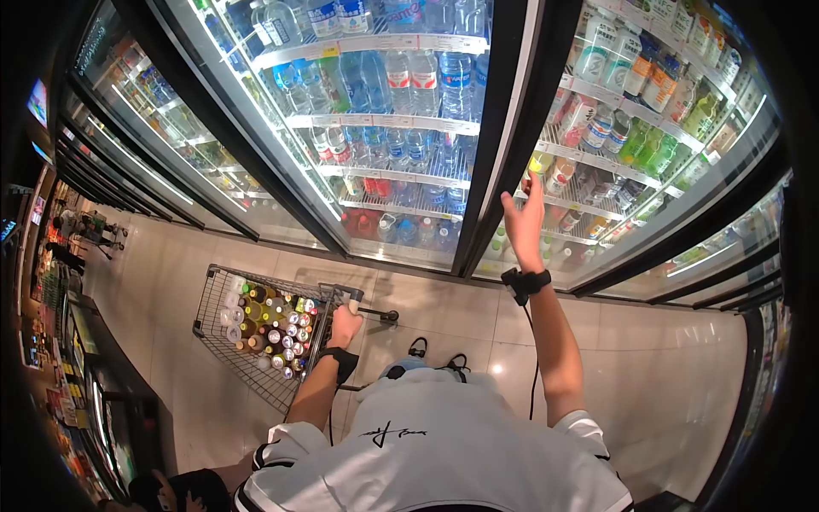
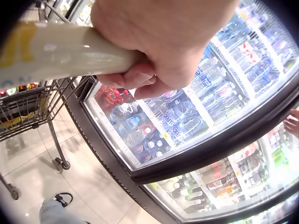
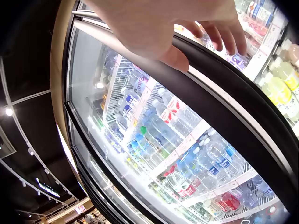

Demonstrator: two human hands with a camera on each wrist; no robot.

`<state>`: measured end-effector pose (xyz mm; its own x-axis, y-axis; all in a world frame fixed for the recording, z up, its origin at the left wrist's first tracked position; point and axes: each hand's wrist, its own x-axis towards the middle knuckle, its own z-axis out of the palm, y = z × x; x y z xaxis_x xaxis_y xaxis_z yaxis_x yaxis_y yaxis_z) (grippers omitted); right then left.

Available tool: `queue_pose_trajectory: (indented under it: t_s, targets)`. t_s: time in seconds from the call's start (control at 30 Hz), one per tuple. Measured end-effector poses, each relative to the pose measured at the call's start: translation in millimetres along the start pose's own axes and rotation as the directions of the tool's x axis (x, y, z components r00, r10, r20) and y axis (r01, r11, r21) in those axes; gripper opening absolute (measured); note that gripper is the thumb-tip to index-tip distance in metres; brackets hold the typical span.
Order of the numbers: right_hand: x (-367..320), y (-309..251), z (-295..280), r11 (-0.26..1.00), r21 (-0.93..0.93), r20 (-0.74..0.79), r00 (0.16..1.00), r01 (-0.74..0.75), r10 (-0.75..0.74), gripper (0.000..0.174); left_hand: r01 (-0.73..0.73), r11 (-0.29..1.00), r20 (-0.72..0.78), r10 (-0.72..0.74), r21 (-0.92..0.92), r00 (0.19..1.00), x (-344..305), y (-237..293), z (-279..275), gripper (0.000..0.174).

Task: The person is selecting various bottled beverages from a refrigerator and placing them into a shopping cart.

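My left hand point(image 1: 345, 326) grips the handle point(image 2: 70, 51) of a wire shopping cart point(image 1: 271, 391), with its fingers curled round the pale, thick bar in the left wrist view. Bottles and cans point(image 1: 277, 328) stand packed inside the cart. My right hand point(image 1: 525, 224) is raised in front of the glass-door fridge, holding nothing. Its fingers are spread and loosely bent in the right wrist view, where the thumb overlaps the dark door frame point(image 3: 219, 98). Behind that hand, drink bottles point(image 1: 614, 128) line the right-hand fridge shelves.
Water bottles point(image 1: 422, 81) fill the shelves behind the left glass door. More fridge doors run off to the left and right. Pale floor tiles point(image 1: 631, 358) lie around my shoes point(image 1: 418, 347). Another person's dark clothing point(image 1: 192, 486) shows at the lower left, near stocked displays.
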<state>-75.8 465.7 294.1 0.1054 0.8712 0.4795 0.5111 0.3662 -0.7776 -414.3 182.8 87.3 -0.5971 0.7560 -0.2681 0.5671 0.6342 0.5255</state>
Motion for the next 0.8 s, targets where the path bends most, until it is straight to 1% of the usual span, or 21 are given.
queue_pose_trajectory:
  t_s: [0.03, 0.07, 0.13, 0.17, 0.23, 0.3, 0.37, 0.43, 0.47, 0.53, 0.57, 0.63, 0.77, 0.8]
  targets:
    - [5, -5, 3, 1.0, 0.013, -0.033, 0.999, 0.008, -0.007, 0.06, -0.025, 1.0, -0.001, 0.025, -0.019, 1.0, 0, 3, 2, 0.031]
    - [8, -7, 6, 1.0, 0.01, -0.025, 1.0, 0.011, -0.011, 0.06, -0.018, 1.0, 0.001, 0.018, -0.025, 1.0, 0, 1, 7, 0.031]
    - [14, -7, 8, 0.999, -0.016, -0.063, 0.997, -0.042, 0.041, 0.048, -0.077, 0.994, 0.021, 0.079, -0.071, 0.997, 2, 0, 15, 0.031]
    - [16, -4, 8, 0.999, -0.042, -0.061, 0.998, 0.017, -0.02, 0.039, -0.068, 0.994, 0.02, 0.07, -0.08, 0.997, 2, 4, 16, 0.031]
    - [13, 3, 14, 1.0, -0.007, -0.034, 0.999, -0.007, 0.007, 0.037, -0.044, 0.993, 0.089, 0.054, -0.107, 0.995, 1, 10, 16, 0.031]
    - [12, 2, 14, 1.0, -0.017, -0.033, 0.999, -0.016, 0.015, 0.036, -0.056, 0.991, 0.083, 0.066, -0.12, 0.994, -1, 12, 20, 0.031]
    - [14, 5, 14, 0.999, -0.048, -0.027, 0.999, -0.023, 0.022, 0.035, -0.021, 0.989, 0.118, 0.039, -0.143, 0.992, -3, 20, 19, 0.029]
    - [15, 7, 14, 0.999, -0.026, -0.024, 1.0, -0.021, 0.021, 0.035, 0.001, 0.985, 0.124, 0.02, -0.172, 0.992, -12, 39, 7, 0.029]
    - [14, 4, 13, 0.999, -0.042, -0.018, 0.999, -0.03, 0.029, 0.035, 0.027, 0.98, 0.149, 0.002, -0.195, 0.989, -16, 45, 2, 0.03]
    - [13, 9, 15, 0.999, -0.021, -0.021, 0.999, -0.041, 0.04, 0.034, 0.063, 0.977, 0.207, -0.02, -0.204, 0.978, -15, 43, 5, 0.031]
    - [13, 9, 15, 0.999, -0.017, -0.015, 0.999, -0.044, 0.044, 0.034, 0.069, 0.976, 0.202, -0.026, -0.207, 0.979, -17, 46, 1, 0.031]
    - [14, 10, 16, 0.999, -0.019, -0.015, 0.999, -0.029, 0.029, 0.034, 0.085, 0.965, 0.253, -0.02, -0.247, 0.967, -21, 55, -8, 0.027]
    - [14, 5, 15, 0.998, -0.064, -0.027, 1.0, -0.009, 0.007, 0.035, 0.095, 0.96, 0.295, -0.013, -0.264, 0.955, -16, 51, -1, 0.026]
    - [14, 3, 14, 0.998, -0.066, -0.03, 1.0, -0.009, 0.007, 0.035, 0.096, 0.95, 0.294, -0.005, -0.298, 0.956, -17, 52, -2, 0.027]
